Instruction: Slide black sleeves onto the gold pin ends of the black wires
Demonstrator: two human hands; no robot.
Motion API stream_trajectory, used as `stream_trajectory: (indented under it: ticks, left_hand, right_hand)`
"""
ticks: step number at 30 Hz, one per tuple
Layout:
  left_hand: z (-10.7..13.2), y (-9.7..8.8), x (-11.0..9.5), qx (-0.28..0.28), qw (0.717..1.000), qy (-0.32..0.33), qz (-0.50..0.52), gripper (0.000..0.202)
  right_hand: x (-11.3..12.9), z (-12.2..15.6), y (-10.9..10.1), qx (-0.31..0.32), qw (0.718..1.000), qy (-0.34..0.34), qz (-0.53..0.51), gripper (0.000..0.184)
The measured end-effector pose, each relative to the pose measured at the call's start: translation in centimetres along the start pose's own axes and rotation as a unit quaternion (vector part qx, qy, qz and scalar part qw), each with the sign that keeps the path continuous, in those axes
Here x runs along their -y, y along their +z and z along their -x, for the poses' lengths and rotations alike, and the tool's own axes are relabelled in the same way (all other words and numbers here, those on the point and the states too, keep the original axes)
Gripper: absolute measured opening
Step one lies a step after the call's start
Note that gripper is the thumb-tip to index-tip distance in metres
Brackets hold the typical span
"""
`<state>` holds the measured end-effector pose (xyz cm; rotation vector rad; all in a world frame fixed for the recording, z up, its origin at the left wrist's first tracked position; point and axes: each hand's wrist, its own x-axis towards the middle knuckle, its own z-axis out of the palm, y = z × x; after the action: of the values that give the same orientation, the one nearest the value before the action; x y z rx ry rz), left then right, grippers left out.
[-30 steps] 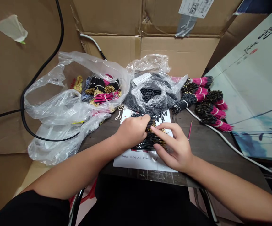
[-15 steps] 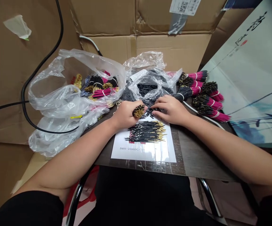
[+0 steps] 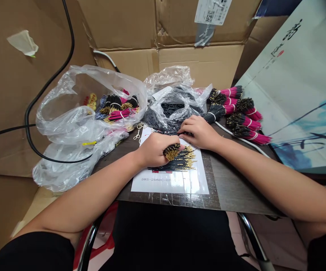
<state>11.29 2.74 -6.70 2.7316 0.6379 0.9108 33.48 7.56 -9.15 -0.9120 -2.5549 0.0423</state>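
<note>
My left hand (image 3: 154,149) is wrapped round a bundle of black wires (image 3: 172,151), whose gold terminal ends point toward me. It hovers over the left part of a row of loose black wires (image 3: 188,161) with gold tips, lying on a white printed sheet (image 3: 180,186). My right hand (image 3: 199,131) rests at the sheet's far edge, fingers curled together near small black sleeves. Whatever its fingertips pinch is hidden. Just beyond both hands sits a clear plastic bag (image 3: 189,98) full of small black sleeves (image 3: 172,109).
Tied pink and black wire bundles (image 3: 249,133) lie at the right. A plastic bag (image 3: 55,124) at the left holds more tied bundles (image 3: 122,113). Pale rubber bands (image 3: 138,131) lie beside the sheet. Cardboard walls (image 3: 199,64) and a black cable (image 3: 29,116) border the table.
My left hand has come nearer and slightly right with the wire bundle, now covering part of the loose wires. My right hand has stayed near the sleeves, its fingers closer together. The view shifted slightly.
</note>
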Motion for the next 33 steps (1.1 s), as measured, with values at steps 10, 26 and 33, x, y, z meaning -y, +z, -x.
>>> stream_trajectory:
  ticks: [10,26,33]
  left_hand:
    - [0.0,0.1,0.2,0.014,0.999,-0.011,-0.034,0.027]
    - [0.4,0.5,-0.2,0.029,0.998,-0.019,-0.052,0.019]
    - [0.3,0.4,0.1,0.060,0.997,-0.026,-0.043,0.013]
  right_hand:
    - [-0.2,0.0,0.4,-0.043,0.999,-0.006,0.000,0.009]
    - [8.2,3.8,-1.7,-0.213,0.975,0.032,-0.055,0.020]
    - [7.2,3.8,-1.3,-0.205,0.979,-0.016,-0.011,0.032]
